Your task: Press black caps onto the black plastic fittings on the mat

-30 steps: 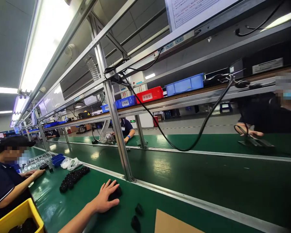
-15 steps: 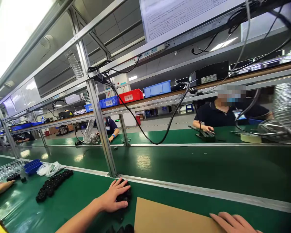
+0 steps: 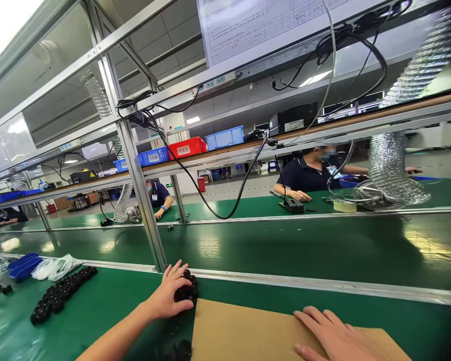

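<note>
My left hand (image 3: 173, 293) is spread over a cluster of small black round parts (image 3: 191, 288) by the rail, its fingers apart and touching them. More black parts (image 3: 183, 349) lie nearer to me, below that hand, cut off by the lower edge of the view. A flat brown cardboard sheet (image 3: 244, 328) rests on the green table, its left edge against the cluster. On the sheet's right part lies my right hand (image 3: 330, 333), flat with fingers stretched out; the view's bottom edge cuts it off.
Another group of black parts (image 3: 62, 293) sits at left, near a clear plastic bag (image 3: 56, 267) and blue trays (image 3: 25, 265). A metal post (image 3: 145, 200) rises behind my left hand. Across the green belt (image 3: 248, 250), a co-worker (image 3: 304, 175) sits at the far bench.
The view has turned to the right. My right hand has come further onto the cardboard, whose left edge now lies closer to the black cluster. My left hand stays over the parts.
</note>
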